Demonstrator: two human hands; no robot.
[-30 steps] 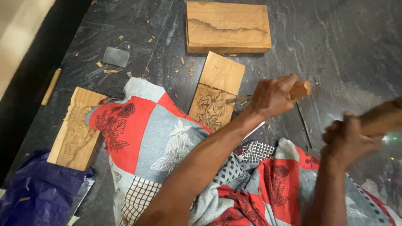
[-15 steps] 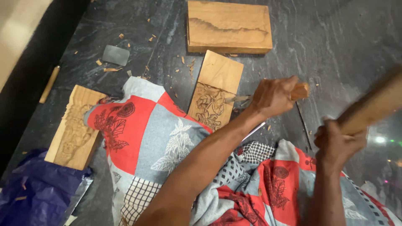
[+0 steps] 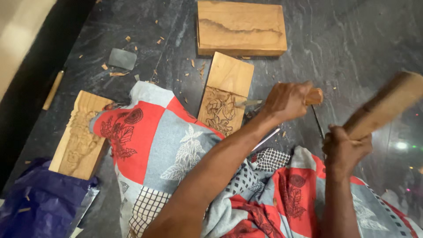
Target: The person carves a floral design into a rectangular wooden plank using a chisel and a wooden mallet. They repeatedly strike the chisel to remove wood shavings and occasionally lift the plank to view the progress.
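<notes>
Our left hand is fisted round the chisel; its wooden butt sticks out right, and the blade runs left onto the carved panel, which lies on the stone floor by our knee. Our right hand is clenched on the mallet, raised up-right of the butt and apart from it. Chisel axis is near horizontal. Panel is pale wood, half floral relief, half smooth. Chips are scattered around.

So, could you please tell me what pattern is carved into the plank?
A floral, leafy relief on the plank, clearest in the head view.
</notes>
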